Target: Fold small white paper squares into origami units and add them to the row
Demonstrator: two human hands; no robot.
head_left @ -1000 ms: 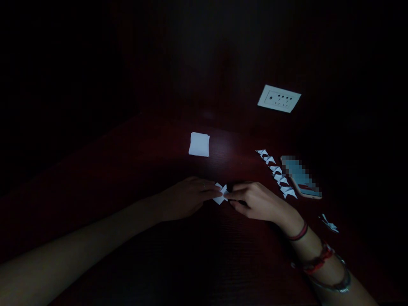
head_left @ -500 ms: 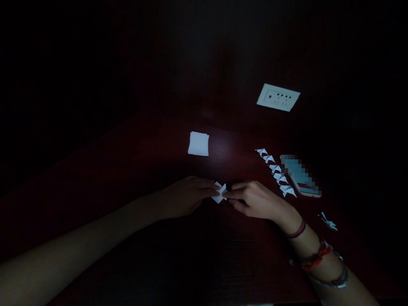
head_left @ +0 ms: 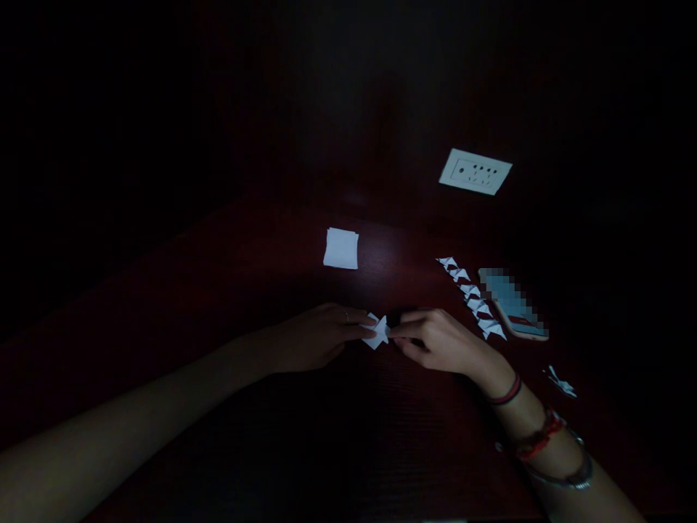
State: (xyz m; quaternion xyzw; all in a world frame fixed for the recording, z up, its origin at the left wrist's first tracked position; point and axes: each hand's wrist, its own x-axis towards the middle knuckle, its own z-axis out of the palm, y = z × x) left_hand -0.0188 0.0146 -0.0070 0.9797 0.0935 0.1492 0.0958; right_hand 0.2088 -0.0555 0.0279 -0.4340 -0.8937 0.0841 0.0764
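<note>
Compared with half a second earlier, the right hand (head_left: 441,345) has drawn back a little: its forefinger lay over the folded paper (head_left: 377,338) and now meets only the right-hand point, baring more of the creased flap. The left hand (head_left: 316,338) stays put, fingers outstretched and laid on the paper's left part. The right fingers are half curled; whether they pinch the paper cannot be told. The paper, small, white and crisp, with sharp angular corners, sits well in from the edges of the surface (head_left: 261,261), which is dark red, faintly grained and glossy. Towards the far edge lies a squarish stack of white sheets (head_left: 341,249), slightly uneven at its corners. On the right side, a slanting row of pointed folded pieces (head_left: 479,306) runs beside a round-cornered phone (head_left: 512,301); nearer the near right corner lie thin white scraps (head_left: 563,383). A pale rectangular socket plate (head_left: 475,172) shows beyond the far edge.
</note>
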